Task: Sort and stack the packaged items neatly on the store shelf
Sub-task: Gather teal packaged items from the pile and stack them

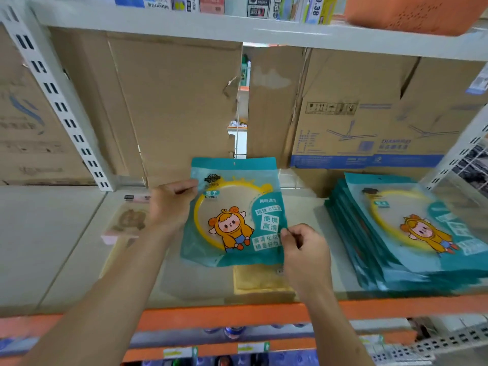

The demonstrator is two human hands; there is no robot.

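A teal mirror packet (233, 212), printed with a yellow ring and cartoon lamb, is held tilted above the shelf (79, 249). The right hand (303, 249) pinches its lower right edge, the left hand (169, 204) its upper left. A stack of matching packets (406, 233) lies to the right; cardboard boxes (179, 101) stand behind.

The packet (233, 212) was glossy plastic film with a clear window. The stack (396, 233) was of the same glossy film. The shelf board (66, 260) looked smooth and matt. The front rail (211, 315) was orange-painted metal; the upright (60, 107), white-painted slotted metal. The cartons (179, 101) were matt brown cardboard, torn rough at 1 edge. The basket (412, 11) was perforated orange plastic.
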